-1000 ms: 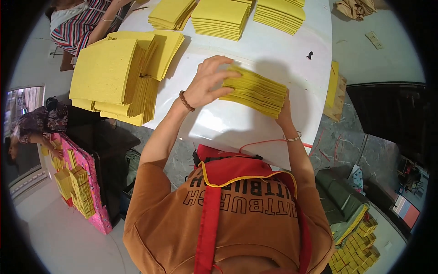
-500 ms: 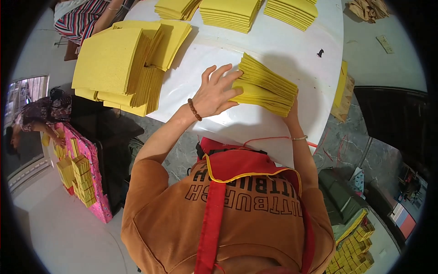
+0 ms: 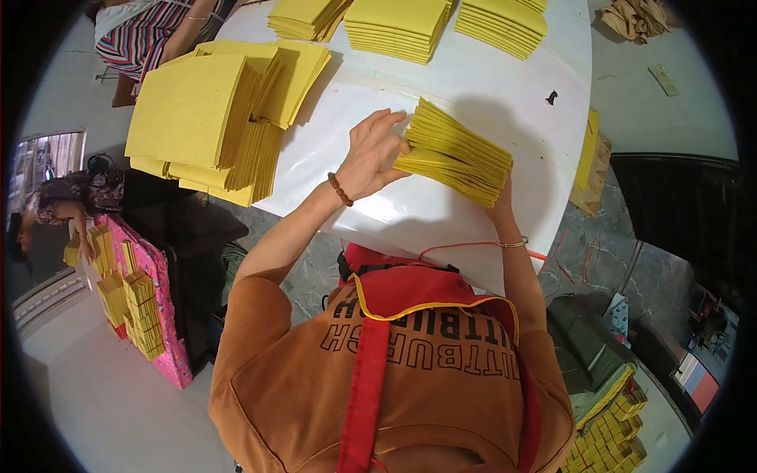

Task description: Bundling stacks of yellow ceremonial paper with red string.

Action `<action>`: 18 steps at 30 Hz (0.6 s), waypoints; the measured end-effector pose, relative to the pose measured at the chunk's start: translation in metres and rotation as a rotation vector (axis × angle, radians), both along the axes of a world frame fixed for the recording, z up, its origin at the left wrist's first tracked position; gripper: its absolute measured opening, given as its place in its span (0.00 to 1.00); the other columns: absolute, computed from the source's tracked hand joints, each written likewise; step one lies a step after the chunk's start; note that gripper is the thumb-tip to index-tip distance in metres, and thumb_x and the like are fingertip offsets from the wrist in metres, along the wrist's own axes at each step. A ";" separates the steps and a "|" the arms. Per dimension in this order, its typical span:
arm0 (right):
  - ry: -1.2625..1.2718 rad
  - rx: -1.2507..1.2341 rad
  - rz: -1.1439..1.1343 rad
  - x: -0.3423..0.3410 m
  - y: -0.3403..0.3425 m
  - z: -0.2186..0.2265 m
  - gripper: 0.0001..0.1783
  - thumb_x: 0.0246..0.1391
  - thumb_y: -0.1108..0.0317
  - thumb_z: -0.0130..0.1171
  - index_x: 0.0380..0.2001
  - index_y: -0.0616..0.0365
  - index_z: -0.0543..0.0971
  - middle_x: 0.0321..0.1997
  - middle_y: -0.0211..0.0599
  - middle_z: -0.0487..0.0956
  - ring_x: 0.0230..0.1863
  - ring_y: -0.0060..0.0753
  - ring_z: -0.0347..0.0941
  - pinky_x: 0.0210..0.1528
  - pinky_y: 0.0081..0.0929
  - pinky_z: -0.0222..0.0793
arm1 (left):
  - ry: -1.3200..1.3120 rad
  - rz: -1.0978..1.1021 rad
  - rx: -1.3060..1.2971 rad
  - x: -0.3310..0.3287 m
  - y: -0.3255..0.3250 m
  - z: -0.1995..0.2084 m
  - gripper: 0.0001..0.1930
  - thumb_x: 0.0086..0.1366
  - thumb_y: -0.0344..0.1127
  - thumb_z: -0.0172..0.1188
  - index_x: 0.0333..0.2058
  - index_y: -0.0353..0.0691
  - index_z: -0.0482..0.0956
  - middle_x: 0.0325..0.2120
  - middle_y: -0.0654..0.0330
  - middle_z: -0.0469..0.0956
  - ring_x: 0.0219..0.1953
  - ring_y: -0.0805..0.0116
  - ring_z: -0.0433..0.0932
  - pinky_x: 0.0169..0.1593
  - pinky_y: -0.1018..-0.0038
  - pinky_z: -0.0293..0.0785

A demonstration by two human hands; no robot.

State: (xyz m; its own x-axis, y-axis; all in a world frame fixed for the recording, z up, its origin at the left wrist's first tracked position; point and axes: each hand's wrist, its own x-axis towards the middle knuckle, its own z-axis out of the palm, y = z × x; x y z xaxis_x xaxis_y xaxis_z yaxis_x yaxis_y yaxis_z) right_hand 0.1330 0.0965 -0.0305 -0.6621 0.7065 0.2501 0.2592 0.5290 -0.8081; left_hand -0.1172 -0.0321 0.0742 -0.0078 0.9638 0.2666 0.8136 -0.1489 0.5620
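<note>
A fanned stack of yellow paper sheets (image 3: 461, 154) is tilted above the white table, its layered edges facing me. My left hand (image 3: 371, 154), with a brown bead bracelet at the wrist, has its thumb and index finger closed on the stack's left edge. The other fingers are bent above them. At the right end of the stack, my right hand (image 3: 502, 201) holds it from behind and below; most of its fingers are hidden by the paper. A thin bangle circles that wrist.
Left of my hands stands a tall pile of yellow sheets (image 3: 189, 110). More yellow stacks (image 3: 394, 27) line the far side of the white table (image 3: 355, 87). Another person's arm (image 3: 189, 31) is at the far left. A pink-covered table (image 3: 173, 315) holds yellow bundles; someone reaches over it.
My left fingers, spread before, have drawn in and closed at the stack's left edge. The stack's layers have shifted and its lower part has bunched up. My right hand still holds its end.
</note>
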 end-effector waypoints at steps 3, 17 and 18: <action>0.027 -0.065 -0.018 -0.002 -0.001 0.006 0.30 0.41 0.66 0.65 0.48 0.60 0.64 0.48 0.41 0.66 0.48 0.35 0.66 0.50 0.29 0.62 | -0.020 0.021 0.014 -0.001 -0.001 -0.004 0.20 0.41 0.37 0.70 0.32 0.44 0.70 0.55 0.53 0.59 0.59 0.51 0.52 0.56 0.59 0.49; 0.079 -0.174 0.110 -0.022 0.009 0.029 0.30 0.46 0.69 0.60 0.53 0.56 0.60 0.48 0.40 0.70 0.50 0.34 0.66 0.53 0.28 0.61 | -0.779 0.056 -0.414 -0.015 0.023 -0.068 0.66 0.34 0.40 0.76 0.62 0.37 0.31 0.57 0.44 0.55 0.58 0.49 0.57 0.62 0.60 0.51; 0.098 -0.266 0.105 -0.022 0.010 0.038 0.30 0.46 0.70 0.60 0.52 0.56 0.61 0.50 0.40 0.70 0.50 0.35 0.66 0.53 0.28 0.61 | -0.602 0.059 -0.320 -0.015 0.023 -0.070 0.66 0.34 0.40 0.76 0.62 0.37 0.31 0.58 0.44 0.54 0.59 0.49 0.56 0.62 0.60 0.50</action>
